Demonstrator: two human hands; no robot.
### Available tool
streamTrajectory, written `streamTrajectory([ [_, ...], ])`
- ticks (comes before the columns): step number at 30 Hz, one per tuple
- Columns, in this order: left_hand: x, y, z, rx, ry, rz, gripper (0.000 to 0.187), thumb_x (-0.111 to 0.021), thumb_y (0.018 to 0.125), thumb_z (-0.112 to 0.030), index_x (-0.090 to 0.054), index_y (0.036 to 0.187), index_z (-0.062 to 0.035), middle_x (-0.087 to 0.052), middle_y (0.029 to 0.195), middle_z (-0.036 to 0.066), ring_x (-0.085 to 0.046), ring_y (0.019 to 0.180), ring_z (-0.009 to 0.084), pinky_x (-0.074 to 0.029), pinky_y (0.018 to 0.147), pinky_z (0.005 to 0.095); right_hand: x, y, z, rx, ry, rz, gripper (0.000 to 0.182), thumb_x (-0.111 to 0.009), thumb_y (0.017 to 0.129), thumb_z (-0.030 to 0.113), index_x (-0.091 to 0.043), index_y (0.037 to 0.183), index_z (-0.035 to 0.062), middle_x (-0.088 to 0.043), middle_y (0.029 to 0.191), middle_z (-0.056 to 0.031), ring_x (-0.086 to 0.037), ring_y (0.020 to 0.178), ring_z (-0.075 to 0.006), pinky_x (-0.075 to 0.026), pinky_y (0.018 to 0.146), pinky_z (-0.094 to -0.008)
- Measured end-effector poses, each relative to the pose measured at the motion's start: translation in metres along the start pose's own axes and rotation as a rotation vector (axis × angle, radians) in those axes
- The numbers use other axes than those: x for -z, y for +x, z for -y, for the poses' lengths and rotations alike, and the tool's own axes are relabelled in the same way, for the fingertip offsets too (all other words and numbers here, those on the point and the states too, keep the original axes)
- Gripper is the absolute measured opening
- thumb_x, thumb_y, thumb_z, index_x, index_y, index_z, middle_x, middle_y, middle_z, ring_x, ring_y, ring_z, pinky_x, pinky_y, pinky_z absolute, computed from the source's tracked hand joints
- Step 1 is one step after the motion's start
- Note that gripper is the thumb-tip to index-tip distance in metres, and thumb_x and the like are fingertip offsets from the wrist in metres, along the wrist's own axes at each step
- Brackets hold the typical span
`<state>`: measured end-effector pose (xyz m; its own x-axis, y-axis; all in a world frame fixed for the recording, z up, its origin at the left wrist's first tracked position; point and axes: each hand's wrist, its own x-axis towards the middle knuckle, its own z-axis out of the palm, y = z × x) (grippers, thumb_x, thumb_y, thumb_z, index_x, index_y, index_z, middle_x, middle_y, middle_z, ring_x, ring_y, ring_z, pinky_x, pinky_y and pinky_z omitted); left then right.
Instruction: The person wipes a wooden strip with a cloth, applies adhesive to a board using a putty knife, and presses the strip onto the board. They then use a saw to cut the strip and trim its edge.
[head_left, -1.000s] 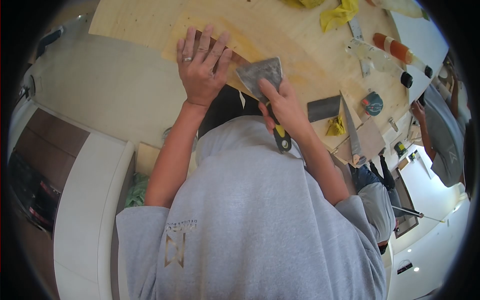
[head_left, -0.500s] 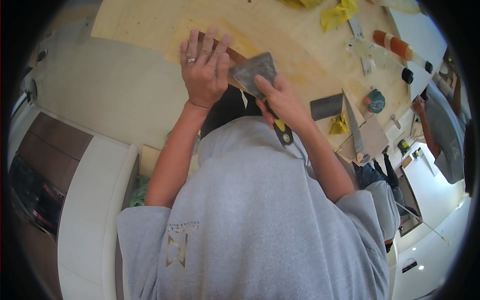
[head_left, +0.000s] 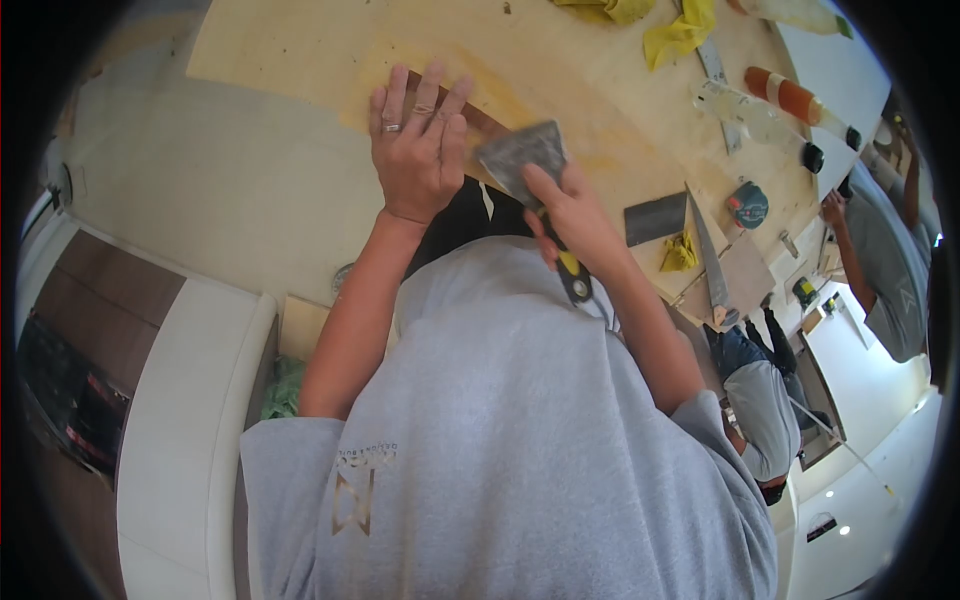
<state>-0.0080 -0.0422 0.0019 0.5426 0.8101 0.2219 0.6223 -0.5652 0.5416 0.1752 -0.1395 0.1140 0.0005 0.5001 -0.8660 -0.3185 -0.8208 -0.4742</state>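
My left hand [head_left: 418,150], a ring on one finger, lies flat with fingers spread on a thin wooden strip [head_left: 480,121] at the near edge of a plywood board [head_left: 560,70]. My right hand [head_left: 572,212] grips the black-and-yellow handle of a wide putty knife [head_left: 522,154]. Its grey, smeared blade rests on the board just right of my left hand, at the strip. A yellowish glue stain spreads over the board around both hands.
On the board lie yellow rags [head_left: 680,32], a metal ruler [head_left: 715,75], an orange-capped bottle [head_left: 795,100], a tape measure [head_left: 748,205], a hand saw [head_left: 706,262] and a dark scraper plate [head_left: 655,217]. Another person in grey [head_left: 890,260] stands at the right.
The putty knife blade slid left toward my left hand half a second ago and has now moved slightly back right. My left hand stays pressed on the strip.
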Motion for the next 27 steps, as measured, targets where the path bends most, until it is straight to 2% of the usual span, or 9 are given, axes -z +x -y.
streamTrajectory([
  [2, -0.001, 0.000, 0.001, -0.001, -0.010, -0.006, 0.041, -0.053, 0.112, -0.028, -0.080, 0.143, -0.0211, -0.067, 0.159, 0.004, -0.045, 0.159, 0.0364, -0.022, 0.134, 0.0523, 0.012, -0.016, -0.007, -0.075, 0.029, -0.061, 0.031, -0.052, 0.116, 0.029, -0.048, 0.123, 0.0001, -0.057, 0.063, -0.0063, -0.052, 0.039, -0.0160, -0.046, 0.039, -0.0343],
  [6, 0.004, 0.002, -0.002, 0.000, 0.013, 0.025, 0.044, -0.046, 0.116, -0.029, -0.077, 0.146, -0.0212, -0.065, 0.162, 0.003, -0.043, 0.161, 0.0335, -0.021, 0.135, 0.0497, -0.007, 0.008, -0.002, 0.012, -0.052, -0.044, 0.029, -0.052, 0.117, 0.028, -0.047, 0.128, 0.0018, -0.057, 0.063, -0.0065, -0.052, 0.038, -0.0159, -0.045, 0.037, -0.0330],
  [9, 0.008, 0.003, -0.001, -0.005, -0.010, 0.050, 0.044, -0.052, 0.114, -0.027, -0.071, 0.154, -0.0188, -0.064, 0.162, 0.004, -0.043, 0.161, 0.0340, -0.022, 0.134, 0.0504, -0.003, -0.002, 0.000, 0.010, 0.011, -0.037, 0.028, -0.052, 0.116, 0.027, -0.048, 0.127, 0.0007, -0.057, 0.064, -0.0064, -0.052, 0.038, -0.0157, -0.045, 0.037, -0.0328],
  [12, 0.006, 0.002, -0.001, 0.020, -0.122, 0.001, 0.051, -0.058, 0.112, -0.025, -0.062, 0.161, -0.0133, -0.063, 0.163, 0.004, -0.043, 0.161, 0.0342, -0.024, 0.134, 0.0507, 0.008, -0.015, 0.000, -0.085, -0.032, -0.086, 0.029, -0.051, 0.116, 0.026, -0.048, 0.125, -0.0011, -0.058, 0.064, -0.0064, -0.053, 0.039, -0.0158, -0.046, 0.040, -0.0333],
  [13, 0.008, 0.001, 0.000, 0.019, -0.114, 0.012, 0.054, -0.059, 0.111, -0.025, -0.058, 0.163, -0.0103, -0.063, 0.164, 0.004, -0.043, 0.161, 0.0341, -0.024, 0.134, 0.0507, 0.007, -0.012, 0.006, -0.007, -0.054, -0.002, 0.030, -0.053, 0.116, 0.026, -0.049, 0.123, -0.0025, -0.058, 0.065, -0.0065, -0.053, 0.040, -0.0161, -0.047, 0.040, -0.0346],
  [15, 0.008, 0.002, 0.001, 0.011, -0.102, 0.030, 0.062, -0.061, 0.110, -0.025, -0.049, 0.168, -0.0042, -0.062, 0.165, 0.005, -0.043, 0.161, 0.0338, -0.023, 0.134, 0.0508, -0.005, 0.009, 0.004, 0.021, -0.058, -0.002, 0.029, -0.053, 0.116, 0.026, -0.051, 0.122, -0.0015, -0.058, 0.065, -0.0064, -0.053, 0.040, -0.0164, -0.047, 0.039, -0.0349],
  [18, 0.014, 0.005, 0.001, 0.027, -0.149, 0.040, 0.068, -0.059, 0.111, -0.025, -0.039, 0.170, 0.0021, -0.062, 0.165, 0.007, -0.043, 0.161, 0.0328, -0.022, 0.134, 0.0503, -0.012, 0.004, 0.009, -0.014, -0.047, -0.052, 0.027, -0.054, 0.116, 0.028, -0.051, 0.122, 0.0014, -0.058, 0.066, -0.0063, -0.053, 0.041, -0.0164, -0.047, 0.040, -0.0349],
  [21, 0.016, 0.004, 0.001, 0.039, -0.135, 0.071, 0.072, -0.057, 0.112, -0.025, -0.031, 0.172, 0.0042, -0.062, 0.164, 0.008, -0.041, 0.162, 0.0323, -0.021, 0.134, 0.0496, 0.005, -0.015, 0.002, -0.080, -0.020, -0.071, 0.027, -0.054, 0.116, 0.029, -0.050, 0.121, 0.0023, -0.058, 0.066, -0.0062, -0.053, 0.041, -0.0165, -0.047, 0.041, -0.0345],
  [27, 0.018, 0.005, 0.003, 0.022, -0.141, 0.081, 0.069, -0.055, 0.112, -0.025, -0.033, 0.172, 0.0022, -0.062, 0.164, 0.007, -0.039, 0.164, 0.0324, -0.022, 0.134, 0.0491, -0.012, 0.013, 0.010, -0.011, -0.067, -0.039, 0.027, -0.053, 0.116, 0.027, -0.053, 0.126, 0.0023, -0.056, 0.062, -0.0048, -0.052, 0.039, -0.0160, -0.044, 0.038, -0.0333],
])
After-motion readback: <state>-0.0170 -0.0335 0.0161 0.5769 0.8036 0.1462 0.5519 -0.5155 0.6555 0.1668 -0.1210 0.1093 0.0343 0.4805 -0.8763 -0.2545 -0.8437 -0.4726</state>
